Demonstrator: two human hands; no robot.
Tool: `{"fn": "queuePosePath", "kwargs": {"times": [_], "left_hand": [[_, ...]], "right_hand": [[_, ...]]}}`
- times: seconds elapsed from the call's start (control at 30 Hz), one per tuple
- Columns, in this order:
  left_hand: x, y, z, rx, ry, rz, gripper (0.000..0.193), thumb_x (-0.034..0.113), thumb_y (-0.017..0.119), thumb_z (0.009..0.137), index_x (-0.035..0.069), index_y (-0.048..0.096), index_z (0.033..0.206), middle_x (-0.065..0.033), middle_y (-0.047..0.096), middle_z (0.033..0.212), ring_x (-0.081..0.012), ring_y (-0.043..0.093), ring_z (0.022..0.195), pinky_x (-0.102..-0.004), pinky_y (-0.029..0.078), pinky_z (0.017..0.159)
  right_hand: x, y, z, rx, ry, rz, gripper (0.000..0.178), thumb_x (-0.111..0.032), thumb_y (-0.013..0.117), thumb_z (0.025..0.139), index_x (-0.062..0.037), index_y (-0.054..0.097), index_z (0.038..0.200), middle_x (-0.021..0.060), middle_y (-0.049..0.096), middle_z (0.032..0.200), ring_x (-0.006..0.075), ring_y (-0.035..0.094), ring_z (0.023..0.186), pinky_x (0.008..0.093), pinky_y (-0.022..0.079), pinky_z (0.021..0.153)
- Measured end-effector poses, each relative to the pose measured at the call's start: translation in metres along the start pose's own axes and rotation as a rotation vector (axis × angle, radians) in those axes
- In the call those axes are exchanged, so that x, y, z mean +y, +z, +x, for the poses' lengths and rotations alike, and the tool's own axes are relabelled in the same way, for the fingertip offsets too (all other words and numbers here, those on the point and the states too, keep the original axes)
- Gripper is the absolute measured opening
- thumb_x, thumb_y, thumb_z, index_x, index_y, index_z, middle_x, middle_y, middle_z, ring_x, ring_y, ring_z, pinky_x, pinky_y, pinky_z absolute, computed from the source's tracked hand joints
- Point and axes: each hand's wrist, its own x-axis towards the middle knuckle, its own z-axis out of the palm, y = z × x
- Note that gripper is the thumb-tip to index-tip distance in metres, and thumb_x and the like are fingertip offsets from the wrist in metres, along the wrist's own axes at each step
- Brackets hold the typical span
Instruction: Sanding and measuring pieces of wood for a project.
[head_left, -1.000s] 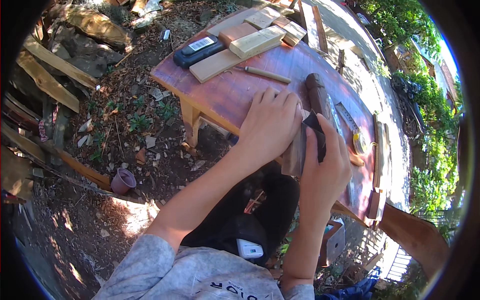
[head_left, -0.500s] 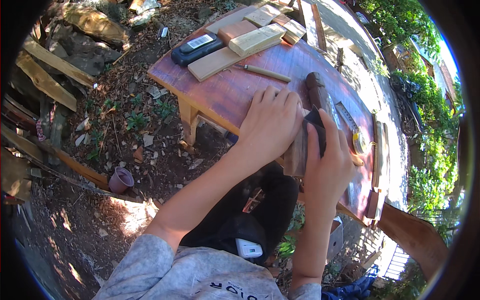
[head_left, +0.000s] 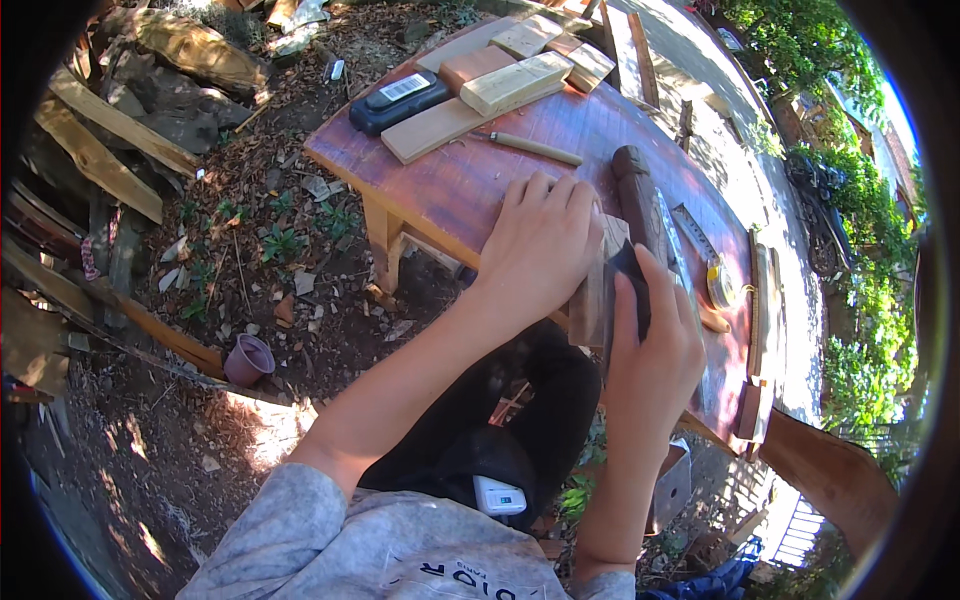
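My left hand (head_left: 545, 235) is closed over a wooden block (head_left: 588, 312) at the near edge of the table, steadying it. In my right hand (head_left: 658, 330) a dark folded sheet that looks like sandpaper (head_left: 628, 272) is pinched between thumb and fingers. The sheet lies against the right side of the block's upper part. Just beyond the hands rests a dark brown wooden piece (head_left: 632, 180) with a rounded end. My fingers hide much of the block.
The reddish table (head_left: 400, 200) carries several wood pieces (head_left: 515, 85), a black case (head_left: 400, 102), a thin wooden-handled tool (head_left: 535, 148), a metal ruler (head_left: 695, 230) and a yellow tape measure (head_left: 719, 285). A purple pot (head_left: 248, 360) and timber (head_left: 125, 125) lie on the ground, left.
My right hand and the dark sheet have slid slightly toward me along the block, baring more of its far end. My left hand keeps its hold. The whole view has shifted slightly.
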Motion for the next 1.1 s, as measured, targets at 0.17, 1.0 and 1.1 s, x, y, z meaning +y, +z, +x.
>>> {"fn": "queuePosePath", "kwargs": {"times": [0.17,1.0,1.1], "left_hand": [[0.002,-0.003,0.003,-0.032,0.019,-0.015,0.023,0.022,0.051,0.110,0.004,0.064,0.113,-0.0152,0.070,0.112,-0.0354,0.062,0.112,-0.0509,0.045,0.104],[0.001,-0.002,-0.001,0.005,0.047,0.017,0.024,0.022,0.048,0.113,0.005,0.065,0.113,-0.0137,0.071,0.109,-0.0347,0.062,0.112,-0.0502,0.043,0.105],[0.008,-0.006,0.002,-0.032,0.037,0.011,0.024,0.022,0.048,0.113,0.004,0.065,0.113,-0.0141,0.070,0.108,-0.0348,0.062,0.112,-0.0504,0.043,0.105]], "right_hand": [[0.005,-0.001,-0.001,0.064,-0.058,0.000,0.027,-0.022,0.070,0.107,-0.0132,0.074,0.133,0.0122,0.071,0.096,0.0366,0.074,0.078,0.0474,0.057,0.066],[-0.005,-0.010,-0.003,-0.043,0.011,0.008,0.026,-0.022,0.070,0.106,-0.0134,0.073,0.131,0.0121,0.072,0.099,0.0372,0.074,0.077,0.0484,0.057,0.066],[-0.001,-0.015,-0.006,-0.029,0.016,-0.026,0.027,-0.021,0.071,0.106,-0.0134,0.074,0.131,0.0111,0.072,0.099,0.0365,0.074,0.076,0.0475,0.057,0.066]]}}
